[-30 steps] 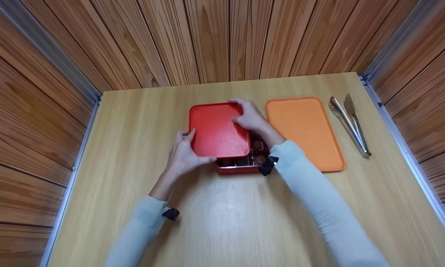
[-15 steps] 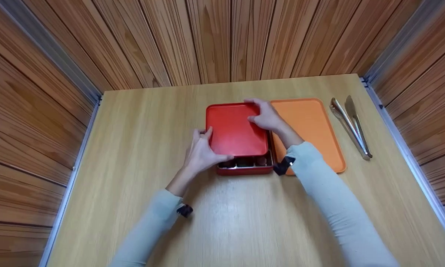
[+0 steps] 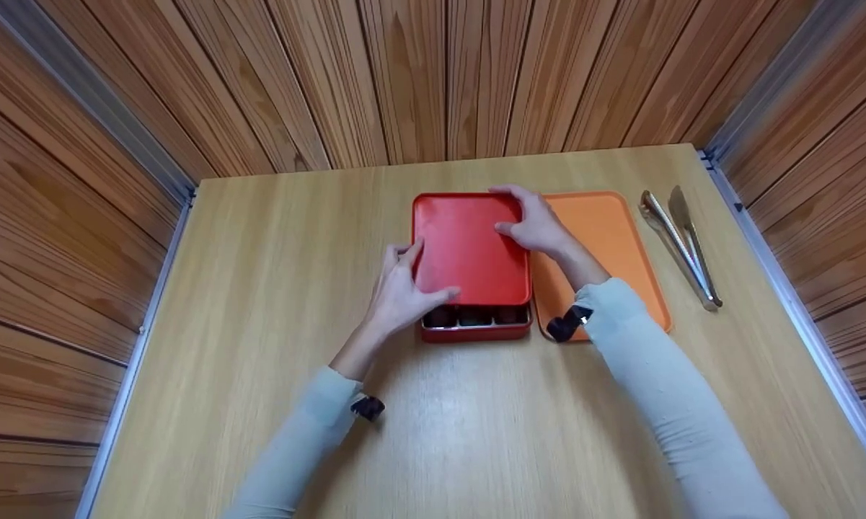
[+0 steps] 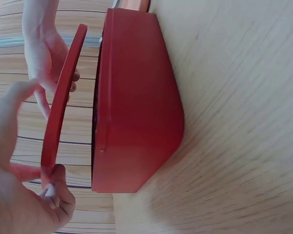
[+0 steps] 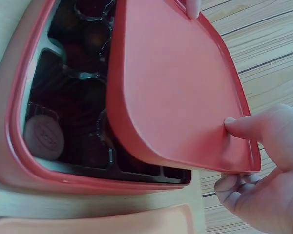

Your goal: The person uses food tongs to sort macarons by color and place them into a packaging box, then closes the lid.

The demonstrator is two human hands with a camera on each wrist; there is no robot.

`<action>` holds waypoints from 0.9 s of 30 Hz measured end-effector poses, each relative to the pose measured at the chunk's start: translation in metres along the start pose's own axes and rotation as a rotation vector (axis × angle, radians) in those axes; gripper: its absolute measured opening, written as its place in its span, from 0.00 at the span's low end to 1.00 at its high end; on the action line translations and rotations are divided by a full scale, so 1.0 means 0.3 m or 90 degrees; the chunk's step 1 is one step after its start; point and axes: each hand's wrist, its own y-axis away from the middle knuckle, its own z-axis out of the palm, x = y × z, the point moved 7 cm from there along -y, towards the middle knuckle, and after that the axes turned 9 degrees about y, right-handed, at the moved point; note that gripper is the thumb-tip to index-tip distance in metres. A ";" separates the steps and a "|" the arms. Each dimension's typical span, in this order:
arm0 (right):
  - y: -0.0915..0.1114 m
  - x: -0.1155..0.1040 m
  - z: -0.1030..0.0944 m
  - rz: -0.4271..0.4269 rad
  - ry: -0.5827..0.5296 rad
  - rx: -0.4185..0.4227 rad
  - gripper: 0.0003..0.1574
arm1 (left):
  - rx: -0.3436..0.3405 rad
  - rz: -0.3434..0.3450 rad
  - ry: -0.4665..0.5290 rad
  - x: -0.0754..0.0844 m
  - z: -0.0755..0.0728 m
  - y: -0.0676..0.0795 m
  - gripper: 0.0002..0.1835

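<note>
A red lid (image 3: 469,252) hangs just above a red box (image 3: 476,334), apart from it and covering most of it in the head view. My left hand (image 3: 401,292) grips the lid's left edge, with its fingertips curled under the rim in the left wrist view. On the far right corner, my right hand (image 3: 541,225) pinches the rim, thumb (image 5: 239,127) on top and fingers below. Inside the box, the right wrist view shows a dark divided insert (image 5: 136,165). A round brown piece with a stamped mark (image 5: 44,137) sits in one compartment; other contents are dark.
An orange tray (image 3: 606,238) lies right beside the box, under my right forearm. Further right rest metal tongs (image 3: 681,245) and a metal knife-like utensil (image 3: 685,209), side by side. Wood-panelled walls (image 3: 404,79) enclose the table (image 3: 433,432) at the back and sides.
Both hands have carried the lid to the right, from partly left of the box to over it, and slightly away from me at the end. Box, tray and utensils stay put.
</note>
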 end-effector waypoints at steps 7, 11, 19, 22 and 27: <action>0.024 -0.048 -0.058 -0.035 0.027 0.050 0.37 | 0.017 -0.009 0.046 0.020 -0.022 -0.015 0.60; 0.040 -0.073 -0.079 -0.059 0.049 0.087 0.36 | 0.022 0.006 0.068 0.025 -0.026 -0.024 0.57; 0.090 -0.117 -0.120 -0.108 0.023 0.131 0.33 | 0.029 0.023 0.126 0.040 -0.053 -0.026 0.46; 0.108 -0.138 -0.137 -0.111 0.009 0.127 0.31 | 0.032 0.026 0.142 0.047 -0.070 -0.027 0.41; 0.129 -0.165 -0.168 -0.111 0.010 0.129 0.29 | 0.041 0.028 0.143 0.052 -0.088 -0.033 0.38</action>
